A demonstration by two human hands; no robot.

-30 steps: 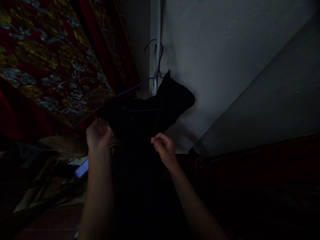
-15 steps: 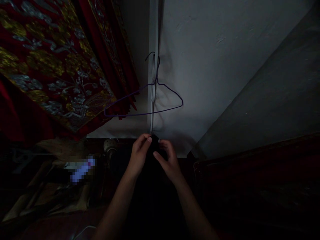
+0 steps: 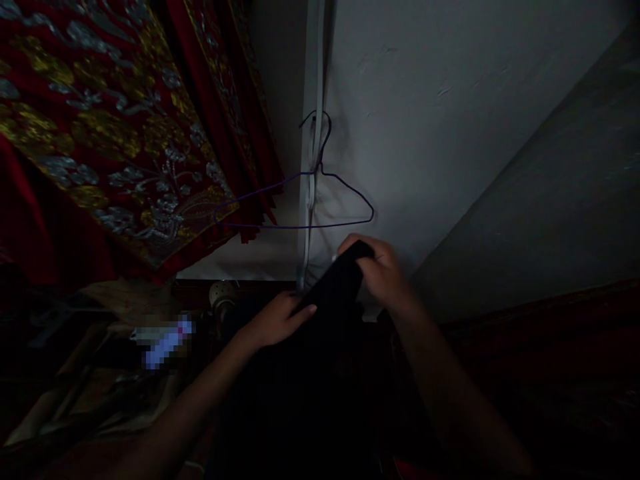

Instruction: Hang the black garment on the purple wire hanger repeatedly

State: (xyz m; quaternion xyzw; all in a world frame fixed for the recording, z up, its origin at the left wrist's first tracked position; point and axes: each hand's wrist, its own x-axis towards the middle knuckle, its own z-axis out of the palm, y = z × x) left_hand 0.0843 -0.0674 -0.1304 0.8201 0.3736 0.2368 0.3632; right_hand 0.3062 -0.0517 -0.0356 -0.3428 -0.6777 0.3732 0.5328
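The right hand (image 3: 380, 267) pinches the top corner of the black cloth (image 3: 337, 283), its thumb in front and fingers behind. Lower down, the left hand (image 3: 277, 320) lies along the cloth's edge, thumb on the near face, the other fingers partly hidden behind, apparently pinching it too. Between them the cloth slants upward to the right; below, it sinks into darkness, so its lower end cannot be told. If the right fingers slackened, that corner could flop over; if the left thumb slid, the edge could bunch or twist. In this gloom a crooked fold could easily pass unseen. Just above hangs the hanger (image 3: 295, 227), apart from both hands; lifting the cloth carelessly could snag its wire or set it swinging. Beyond are the white strip (image 3: 320, 53), the wall (image 3: 425, 100) and, leftward, the red cloth (image 3: 125, 133).
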